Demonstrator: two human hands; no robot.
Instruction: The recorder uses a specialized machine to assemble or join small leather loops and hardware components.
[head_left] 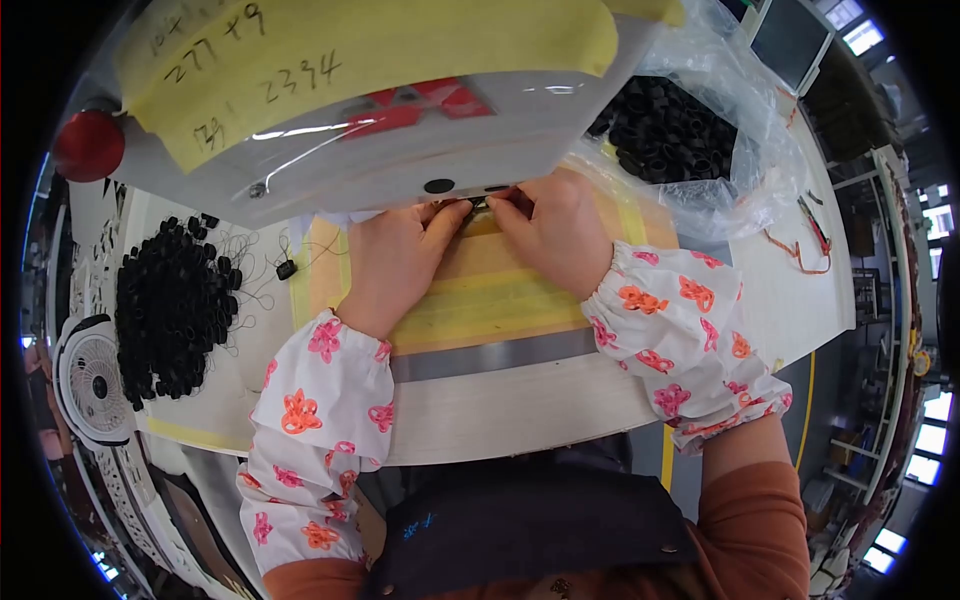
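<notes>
Under the head of a white sewing machine (520,140), both my hands meet at a small dark piece (479,203), which looks like one of the black loops nearby. My left hand (392,255) pinches its left side with thumb and forefinger. From the right, my right hand (560,232) is closed on it the same way. The machine's lower edge partly hides the fingertips and the piece. Beneath my hands lies a work plate (480,310) covered in yellow tape.
A heap of black loops (170,310) with loose threads lies at left, one loop (286,269) apart from it. A clear plastic bag (765,150) holds more black loops (675,130) at right. Red-handled snips (815,228) lie beyond. A white fan (97,382) stands at far left.
</notes>
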